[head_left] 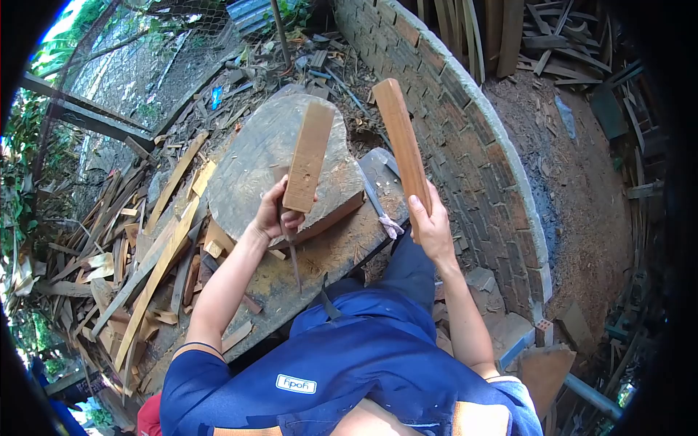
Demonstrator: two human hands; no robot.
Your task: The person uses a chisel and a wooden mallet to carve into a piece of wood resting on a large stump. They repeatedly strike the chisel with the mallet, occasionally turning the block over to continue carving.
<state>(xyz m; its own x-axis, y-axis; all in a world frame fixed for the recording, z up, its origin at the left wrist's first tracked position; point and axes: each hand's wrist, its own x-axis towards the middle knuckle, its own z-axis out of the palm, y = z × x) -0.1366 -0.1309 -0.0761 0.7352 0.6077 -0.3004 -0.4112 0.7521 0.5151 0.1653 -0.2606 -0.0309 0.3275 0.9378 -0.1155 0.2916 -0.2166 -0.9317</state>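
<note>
Blue shirt (349, 363) nearest; left fingers (293, 219) curl round a dull brown block (310, 156), right fingers (416, 205) clasp a reddish, round-edged bar (400, 134).

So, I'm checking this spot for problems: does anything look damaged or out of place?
The block in the left hand has a small dark mark towards its lower end, perhaps a nick or a knot. Wood offcuts lie jumbled to the left of the stump, which looks untidy. I see no clear spill.

Two wooden pieces (309, 156) (401, 138) — one in the left hand (270, 212), one in the right hand (432, 229). Near both, one stump (254, 160), one brick wall (476, 163).
</note>
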